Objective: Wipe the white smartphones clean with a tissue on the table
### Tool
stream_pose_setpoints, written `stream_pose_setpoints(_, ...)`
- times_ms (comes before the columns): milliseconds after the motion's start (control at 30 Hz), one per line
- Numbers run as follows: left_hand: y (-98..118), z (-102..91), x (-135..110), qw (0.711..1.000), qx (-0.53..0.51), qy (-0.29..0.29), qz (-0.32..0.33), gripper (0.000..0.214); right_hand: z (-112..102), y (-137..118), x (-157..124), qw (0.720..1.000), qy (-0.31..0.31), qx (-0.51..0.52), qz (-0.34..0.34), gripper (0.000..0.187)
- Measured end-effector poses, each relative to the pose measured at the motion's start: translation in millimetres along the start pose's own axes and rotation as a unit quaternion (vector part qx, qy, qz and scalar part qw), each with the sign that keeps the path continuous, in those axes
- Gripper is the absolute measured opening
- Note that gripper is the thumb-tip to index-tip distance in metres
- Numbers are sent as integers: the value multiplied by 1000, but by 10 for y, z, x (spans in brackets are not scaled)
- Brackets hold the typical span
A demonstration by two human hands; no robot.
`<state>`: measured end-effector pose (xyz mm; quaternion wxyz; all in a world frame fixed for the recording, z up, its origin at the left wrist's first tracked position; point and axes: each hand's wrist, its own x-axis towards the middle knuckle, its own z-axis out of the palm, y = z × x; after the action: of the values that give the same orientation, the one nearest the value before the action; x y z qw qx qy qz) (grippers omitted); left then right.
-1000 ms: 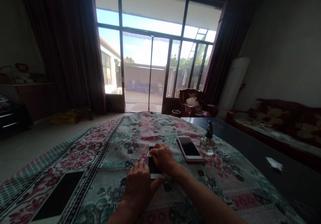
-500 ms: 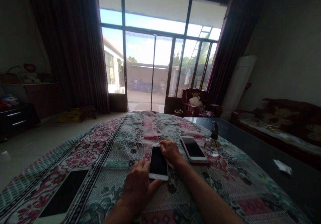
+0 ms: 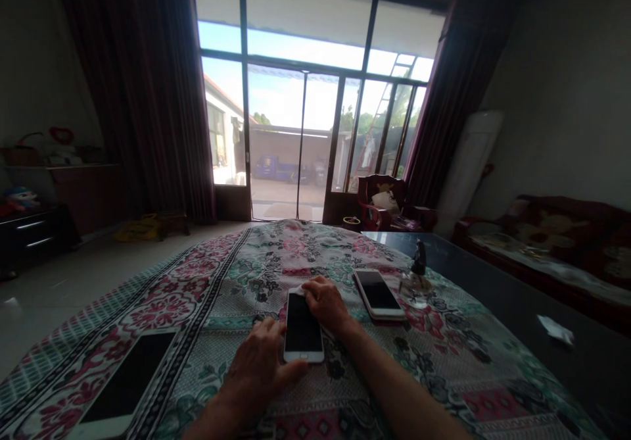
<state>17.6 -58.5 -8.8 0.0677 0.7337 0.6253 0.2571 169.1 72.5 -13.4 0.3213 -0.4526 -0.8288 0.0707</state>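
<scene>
1. From my distant place, through the head camera, I see the left hand (image 3: 256, 361) half open, its thumb spread apart; the fingers are at the left side of a white phone (image 3: 302, 328) and the thumb is at its bottom edge.
2. My right hand (image 3: 325, 302) is bent rather closed and has hold of a white cloth (image 3: 299, 291) at the top of this phone.
3. The phone lies screen up on the flowered tablecloth (image 3: 221, 338), at the middle of its near part, well inside the edges.
4. Toward the right edge of the tablecloth are a second phone (image 3: 378, 293) and, just beside it, a clear bottle (image 3: 415, 289) with black top.
5. Near the left edge lies a third phone (image 3: 129, 379).
6. Beyond the right edge, a white paper (image 3: 556, 329) is on the dark tabletop (image 3: 476, 285).
</scene>
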Motion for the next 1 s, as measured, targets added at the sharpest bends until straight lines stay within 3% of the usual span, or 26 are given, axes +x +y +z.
stream_pose_setpoints(200,-180,146,-122,991,-34,95,88,19,18,5,-6,1000,9,-18,3,21)
stream_pose_setpoints(367,-174,159,-137,990,-55,76,107,6,44,35,-1,1000,10,-11,-15,22)
stream_pose_setpoints(633,-141,140,-159,989,-1,55,139,21,26,9,23,999,-14,-25,-37,23)
stream_pose_setpoints(833,-135,208,-172,984,39,52,168,31,-14,-143,55,994,-53,-92,-36,26)
stream_pose_setpoints(1000,-129,216,-176,983,60,38,167,32,-38,-277,-59,991,-75,-82,-75,27)
